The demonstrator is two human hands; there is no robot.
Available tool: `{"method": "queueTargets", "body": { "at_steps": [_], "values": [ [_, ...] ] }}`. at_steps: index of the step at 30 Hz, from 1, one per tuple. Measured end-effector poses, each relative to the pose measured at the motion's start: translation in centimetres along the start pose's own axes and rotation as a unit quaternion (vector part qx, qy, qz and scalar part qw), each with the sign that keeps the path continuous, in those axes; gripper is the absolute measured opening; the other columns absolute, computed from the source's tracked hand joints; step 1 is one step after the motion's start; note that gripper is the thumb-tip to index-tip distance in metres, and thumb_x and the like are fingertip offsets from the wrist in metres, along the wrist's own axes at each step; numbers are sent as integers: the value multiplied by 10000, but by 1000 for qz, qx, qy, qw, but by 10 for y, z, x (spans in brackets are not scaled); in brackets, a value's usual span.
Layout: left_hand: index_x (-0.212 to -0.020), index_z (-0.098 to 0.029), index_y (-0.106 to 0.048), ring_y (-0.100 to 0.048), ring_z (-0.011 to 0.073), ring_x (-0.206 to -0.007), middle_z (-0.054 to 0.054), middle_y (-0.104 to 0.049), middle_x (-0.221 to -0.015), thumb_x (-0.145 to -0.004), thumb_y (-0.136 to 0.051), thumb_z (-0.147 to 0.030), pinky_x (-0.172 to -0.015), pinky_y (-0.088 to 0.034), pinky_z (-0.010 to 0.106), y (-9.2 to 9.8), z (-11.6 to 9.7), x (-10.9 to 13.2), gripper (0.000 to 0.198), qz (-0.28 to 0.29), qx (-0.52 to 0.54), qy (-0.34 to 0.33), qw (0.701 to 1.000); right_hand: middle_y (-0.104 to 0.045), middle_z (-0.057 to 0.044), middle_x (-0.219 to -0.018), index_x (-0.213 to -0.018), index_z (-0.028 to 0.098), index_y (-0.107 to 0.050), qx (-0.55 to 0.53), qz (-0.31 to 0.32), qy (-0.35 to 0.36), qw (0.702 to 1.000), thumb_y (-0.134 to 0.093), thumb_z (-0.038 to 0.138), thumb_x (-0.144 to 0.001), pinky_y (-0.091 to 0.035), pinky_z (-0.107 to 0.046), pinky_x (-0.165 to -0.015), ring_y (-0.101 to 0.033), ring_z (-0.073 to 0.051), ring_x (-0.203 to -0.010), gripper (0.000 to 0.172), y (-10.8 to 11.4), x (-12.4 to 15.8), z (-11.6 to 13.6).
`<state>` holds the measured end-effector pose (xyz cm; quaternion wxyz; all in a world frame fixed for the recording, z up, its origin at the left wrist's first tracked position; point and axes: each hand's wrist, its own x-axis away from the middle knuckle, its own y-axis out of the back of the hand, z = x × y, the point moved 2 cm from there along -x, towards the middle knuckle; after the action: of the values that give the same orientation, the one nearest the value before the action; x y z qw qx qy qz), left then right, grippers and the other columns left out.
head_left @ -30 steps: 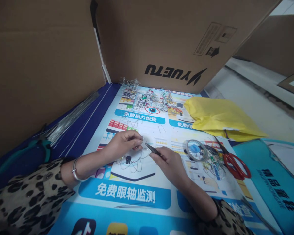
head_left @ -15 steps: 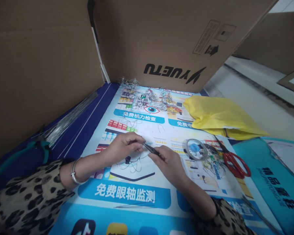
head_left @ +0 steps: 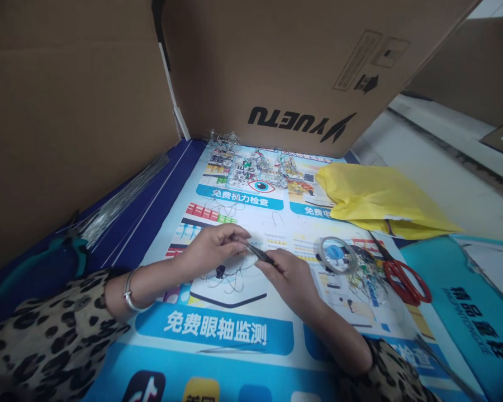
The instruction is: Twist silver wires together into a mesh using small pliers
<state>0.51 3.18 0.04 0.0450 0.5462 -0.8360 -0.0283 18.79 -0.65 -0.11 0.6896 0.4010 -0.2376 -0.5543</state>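
Note:
My right hand [head_left: 291,276] is closed round a pair of needle-nose pliers [head_left: 257,253], whose dark tapered jaws point up and left; their handles are hidden in the palm. The jaw tips meet the fingertips of my left hand [head_left: 220,248], which pinches a thin wire [head_left: 235,279]. Loops of this wire hang or lie just below my fingers, over the printed poster [head_left: 218,329]. What exactly sits between the jaw tips is too small to make out.
Tangled wire pieces [head_left: 255,164] lie at the back. A bundle of straight wires [head_left: 121,192] and teal-handled pliers [head_left: 46,262] are at left. To the right are a tape roll [head_left: 354,262], red scissors [head_left: 406,279] and a yellow bag [head_left: 377,192]. Cardboard [head_left: 218,61] walls the far side.
The jaw tips and left fingertips remain together, with only slight finger shifts. The whole view has moved a little; nothing was let go.

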Motion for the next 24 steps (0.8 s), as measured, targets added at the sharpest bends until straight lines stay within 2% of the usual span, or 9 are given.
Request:
{"method": "queueTargets", "body": {
  "at_steps": [5,10,13,16,20,24],
  "values": [
    [-901,-162,-603,-611,143,-782,22,-656,-798,-842,-495,-271,-745,-472,269,20,-5,-4,165,-87,-114,-73,987,-591,3,-685,-735,212,-582,14,-38,-19,999,-471,413,-850,-351,-235,-590,-542,-141,-676,257,1,-2,-8],
    [-912,-171,-612,-591,155,-851,29,-640,-876,-835,-500,-251,-794,-456,280,43,9,-6,158,-157,-204,-101,961,-580,1,-682,-711,206,-564,41,-31,-22,998,-472,431,-849,-343,-236,-596,-529,-141,-688,280,-2,-6,-16],
    [-913,-178,-623,-573,170,-926,43,-631,-948,-820,-512,-224,-839,-443,297,50,16,-6,152,-156,-262,-130,944,-574,-6,-686,-712,201,-552,54,-29,-4,998,-468,432,-854,-343,-240,-613,-522,-145,-698,284,-5,-8,-17],
    [-854,-173,-633,-559,187,-951,54,-630,-959,-810,-516,-212,-877,-424,330,52,17,-7,131,-131,-322,-149,926,-575,-11,-683,-723,200,-556,69,-26,11,997,-463,427,-860,-343,-242,-619,-519,-149,-704,281,-7,-11,-17],
    [-821,-176,-641,-553,202,-958,57,-629,-984,-807,-513,-226,-876,-421,365,49,16,-9,138,-95,-375,-131,913,-593,-21,-704,-774,198,-589,90,-26,33,995,-463,431,-862,-350,-244,-634,-524,-154,-720,279,-9,-15,-15],
    [-848,-191,-642,-524,220,-1024,48,-613,-1052,-803,-521,-255,-913,-395,389,45,16,-10,144,-90,-400,-106,906,-596,-25,-702,-777,194,-606,112,-22,47,992,-454,439,-866,-345,-242,-627,-523,-151,-711,301,-9,-18,-13]
  ]
}}
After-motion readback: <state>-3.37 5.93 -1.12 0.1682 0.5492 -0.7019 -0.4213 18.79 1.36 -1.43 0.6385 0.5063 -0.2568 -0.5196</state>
